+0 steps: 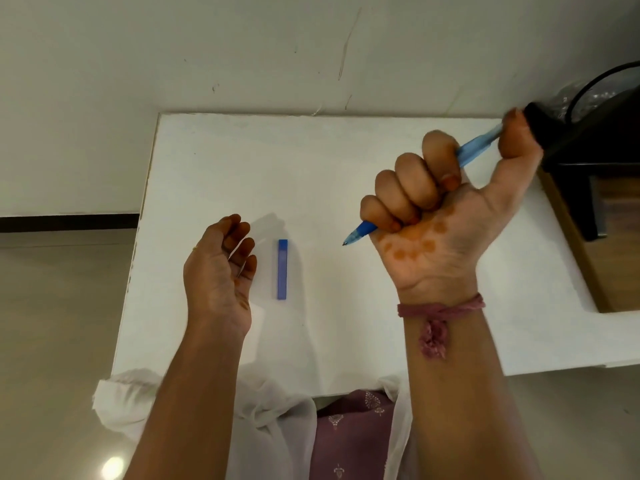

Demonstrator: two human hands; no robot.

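My right hand [446, 216] is raised above the white table [214, 161] with its palm toward me. Its fingers are curled round a blue pen [476, 149]; the tip pokes out below the little finger and points left, and the thumb presses on the upper end. A blue pen cap [282, 269] lies flat on the table, lengthwise away from me. My left hand [221, 268] rests on its edge on the table just left of the cap, fingers loosely curled and holding nothing, a small gap between them and the cap.
A black object with a round dark rim [602, 98] stands at the far right, beside a brown wooden surface [616, 209]. A white wall [242, 57] rises behind the table. The floor [52, 306] lies beyond the table's left edge.
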